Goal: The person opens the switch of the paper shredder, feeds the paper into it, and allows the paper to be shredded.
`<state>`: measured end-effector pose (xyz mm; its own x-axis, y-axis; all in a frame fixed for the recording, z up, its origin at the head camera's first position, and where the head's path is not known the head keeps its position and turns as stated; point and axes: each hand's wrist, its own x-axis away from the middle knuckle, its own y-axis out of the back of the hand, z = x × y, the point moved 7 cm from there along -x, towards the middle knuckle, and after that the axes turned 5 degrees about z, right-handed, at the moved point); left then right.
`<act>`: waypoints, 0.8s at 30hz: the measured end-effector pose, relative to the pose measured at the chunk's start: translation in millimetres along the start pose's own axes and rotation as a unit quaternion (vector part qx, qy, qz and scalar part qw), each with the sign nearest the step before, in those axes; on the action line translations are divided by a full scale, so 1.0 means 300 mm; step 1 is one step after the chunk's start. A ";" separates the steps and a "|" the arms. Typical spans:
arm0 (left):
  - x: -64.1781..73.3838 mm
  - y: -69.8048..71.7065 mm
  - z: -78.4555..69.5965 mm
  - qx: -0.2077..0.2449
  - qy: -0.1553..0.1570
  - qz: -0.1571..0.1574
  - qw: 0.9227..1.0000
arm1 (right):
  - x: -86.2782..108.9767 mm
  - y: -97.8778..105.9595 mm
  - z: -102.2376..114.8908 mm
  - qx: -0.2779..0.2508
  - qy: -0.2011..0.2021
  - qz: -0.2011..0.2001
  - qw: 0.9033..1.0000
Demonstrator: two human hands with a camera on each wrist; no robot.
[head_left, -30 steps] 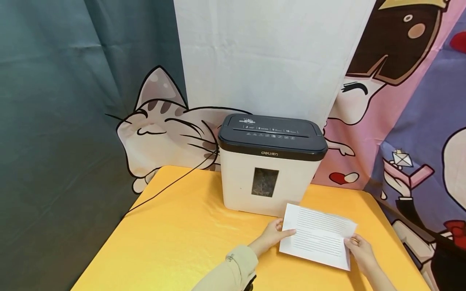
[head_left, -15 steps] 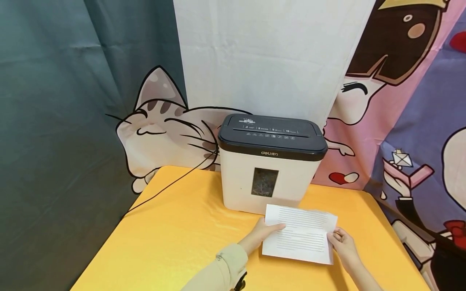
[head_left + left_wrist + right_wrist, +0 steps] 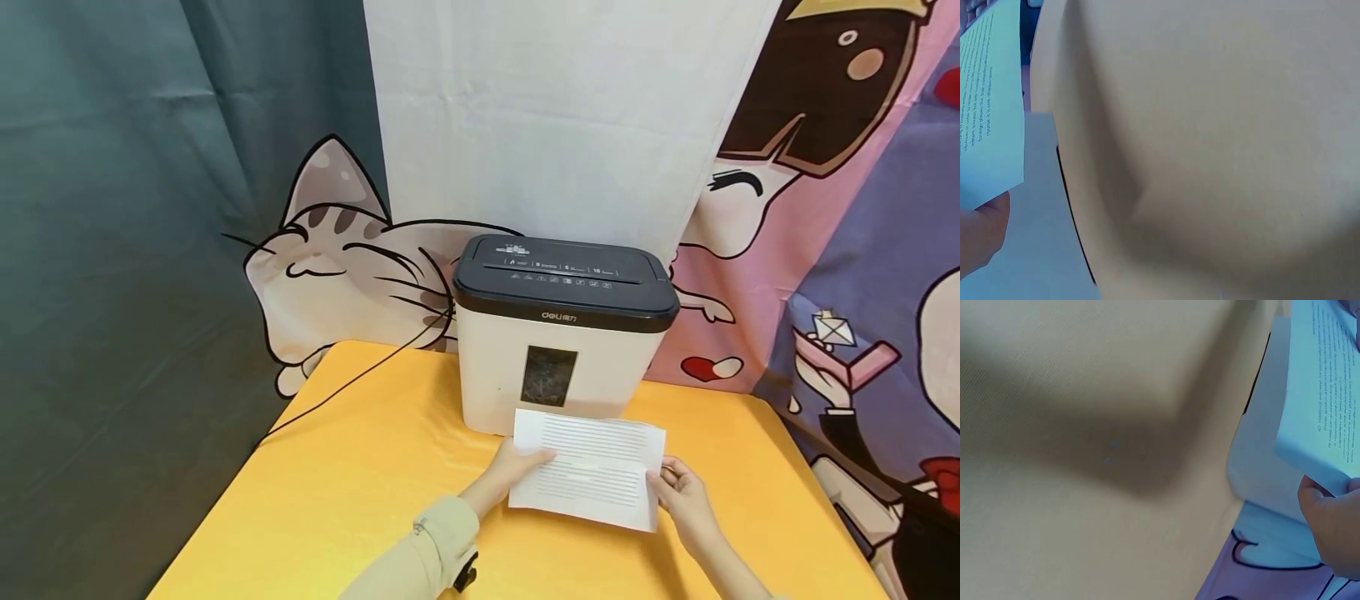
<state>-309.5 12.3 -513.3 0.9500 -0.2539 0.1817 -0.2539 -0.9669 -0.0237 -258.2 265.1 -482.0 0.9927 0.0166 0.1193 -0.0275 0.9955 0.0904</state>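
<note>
A white sheet of paper [image 3: 588, 471] with printed lines of text is held up in front of the shredder [image 3: 566, 333]. My left hand [image 3: 513, 467] pinches its left edge, thumb on the printed face. At the opposite edge, my right hand [image 3: 681, 492] pinches the paper between thumb and fingers. In the left wrist view the sheet [image 3: 997, 106] hangs over the table, with part of the left hand [image 3: 985, 231] below it. The right wrist view has the right hand [image 3: 1335, 525] gripping the sheet's edge [image 3: 1322, 400]. The sheet covers the shredder's lower front.
The shredder's dark lid [image 3: 566, 279] has a narrow slot across the top. A black cord [image 3: 337, 390] runs from it over the left side of the yellow table [image 3: 360, 492]. Printed cloth curtains [image 3: 555, 117] hang behind. Two tiny pale specks [image 3: 1110, 452] lie on the tabletop.
Both hands have carried the paper leftward and slightly up, from the table's right side to in front of the shredder. The shredder has stayed in place.
</note>
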 end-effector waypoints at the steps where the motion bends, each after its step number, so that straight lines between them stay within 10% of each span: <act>1: 0.002 0.009 -0.004 0.001 -0.004 0.003 1.000 | -0.001 -0.010 0.003 -0.005 -0.003 0.002 1.000; 24: 0.086 0.141 -0.195 -0.023 -0.037 0.031 0.999 | -0.025 -0.163 0.131 -0.015 0.026 0.048 0.998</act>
<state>-306.2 -33.7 -452.2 0.9424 -0.3165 0.1085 -0.3196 -0.9475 0.0126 -269.0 212.6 -448.5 0.9905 0.1155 0.0744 -0.1194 0.9915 0.0510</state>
